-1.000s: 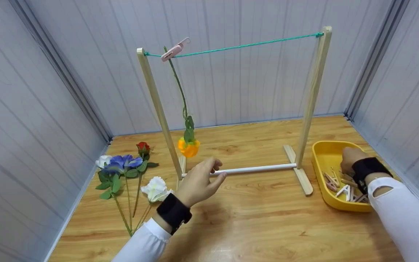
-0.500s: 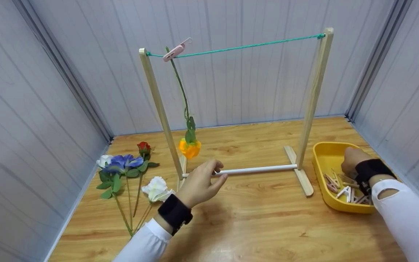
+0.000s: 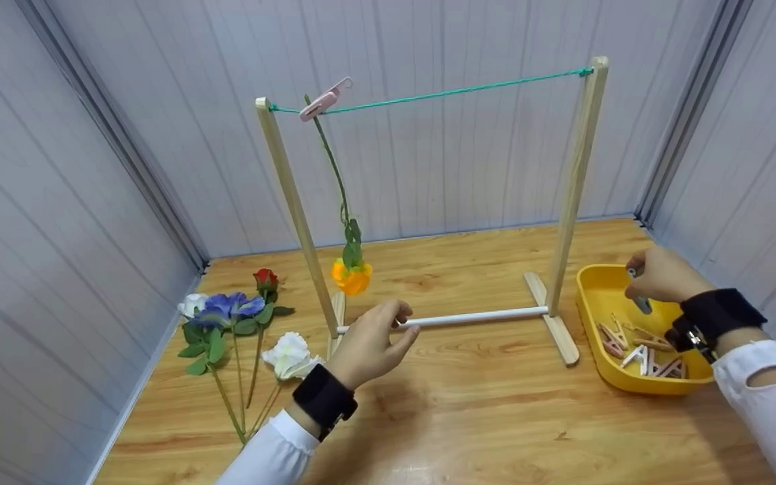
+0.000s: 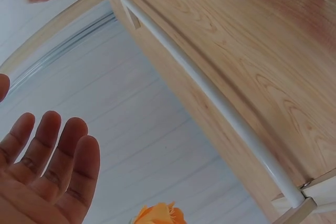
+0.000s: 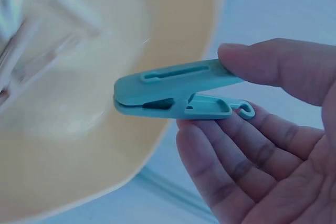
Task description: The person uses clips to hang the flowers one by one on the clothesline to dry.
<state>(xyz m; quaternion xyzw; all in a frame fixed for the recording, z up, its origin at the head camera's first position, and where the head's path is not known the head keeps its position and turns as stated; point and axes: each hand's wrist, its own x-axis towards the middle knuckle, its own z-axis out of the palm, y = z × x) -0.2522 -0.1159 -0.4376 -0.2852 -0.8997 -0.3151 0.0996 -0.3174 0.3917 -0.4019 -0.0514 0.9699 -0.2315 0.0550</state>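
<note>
My right hand [image 3: 661,275] is over the yellow tub [image 3: 590,323], pinching a teal clothespin [image 5: 178,90] between thumb and fingers. The right wrist view shows its hook end toward the palm and its jaws pointing away, closed. My left hand [image 3: 373,343] hovers in front of the rack's white crossbar [image 3: 475,316], fingers relaxed and holding nothing; the left wrist view shows them loosely bent. From the green cord [image 3: 455,91] an orange flower [image 3: 351,276] hangs head down, its stem caught in a pink clothespin [image 3: 320,106] near the left post.
Several clothespins [image 3: 636,359] in pink, white and wood colour lie in the tub. Left of the rack, a red rose [image 3: 266,279], blue flower [image 3: 230,308] and white flowers [image 3: 288,354] lie on the table. The rack's wooden posts [image 3: 573,195] stand between the tub and flowers.
My right hand has risen out of the tub and now shows a teal clothespin in its fingers. The left hand has stayed nearly still.
</note>
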